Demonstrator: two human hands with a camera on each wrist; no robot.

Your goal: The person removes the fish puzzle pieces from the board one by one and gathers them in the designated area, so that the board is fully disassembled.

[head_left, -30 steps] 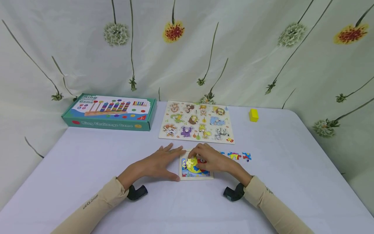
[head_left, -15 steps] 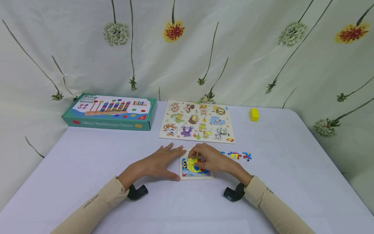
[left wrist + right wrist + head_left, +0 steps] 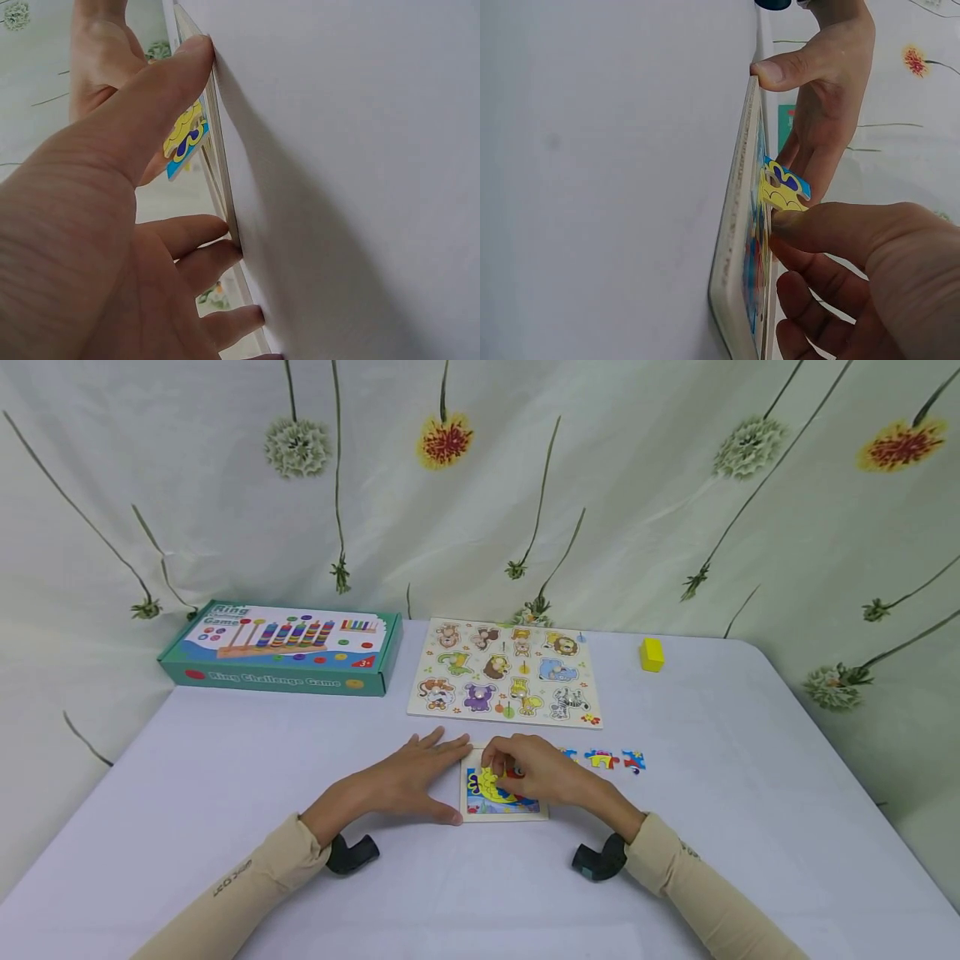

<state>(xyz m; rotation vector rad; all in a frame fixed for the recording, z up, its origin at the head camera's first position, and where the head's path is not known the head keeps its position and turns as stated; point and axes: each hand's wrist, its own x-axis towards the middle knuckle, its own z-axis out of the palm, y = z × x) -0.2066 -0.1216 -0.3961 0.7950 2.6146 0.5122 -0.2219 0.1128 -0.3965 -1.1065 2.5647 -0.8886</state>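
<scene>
A small wooden jigsaw puzzle [image 3: 504, 817] with a brightly coloured picture lies in front of me. My right hand [image 3: 542, 770] is over it, thumb and fingers pinching a yellow and blue puzzle piece [image 3: 786, 189]. In the right wrist view that piece stands tilted up from the board's face; its lower edge is at the picture. My left hand [image 3: 408, 778] lies spread at the puzzle's left side. Its thumb touches the lower left corner and its fingertips reach the upper left edge. Part of the picture is hidden behind my right hand.
Several loose puzzle pieces [image 3: 602, 759] lie right of the puzzle, partly behind my right hand. Behind stands an animal peg puzzle board [image 3: 465, 713]. A green ring game box [image 3: 281, 647] is at the back left, a yellow block [image 3: 652, 655] at the back right.
My right hand has shifted very slightly, with the pinched piece staying over the left part of the picture. The left hand stays in place.
</scene>
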